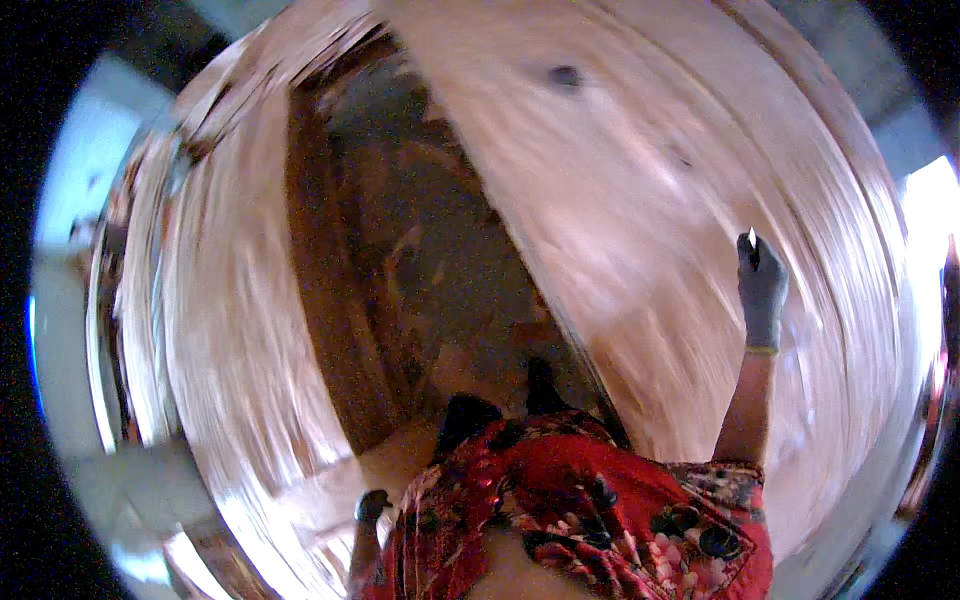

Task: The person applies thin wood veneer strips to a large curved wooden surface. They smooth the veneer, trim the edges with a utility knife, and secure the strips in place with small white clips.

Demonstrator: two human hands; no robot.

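Gloved right hand [765, 285] to the right of the dark floor strip [430, 240]

Over the pale wooden sheets [620, 200] right of the floor strip, this hand is curled, apparently pinching 1 small white-tipped item [752, 238] of unclear kind. Left of the floor strip's near end, the left hand [373, 503] hangs low; its grip cannot be told. Pale wood flanks the floor strip on 2 sides.

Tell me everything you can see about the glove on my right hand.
The glove on your right hand is gray and looks like cloth, darker toward the fingers, with a yellowish band at the wrist. It fits closely; the fingers seem curled, and the hand reaches away from you. A small white thing shows at the far end, too blurred to identify. The glove appears over the pale, wood-like sheet; whether they touch is unclear.
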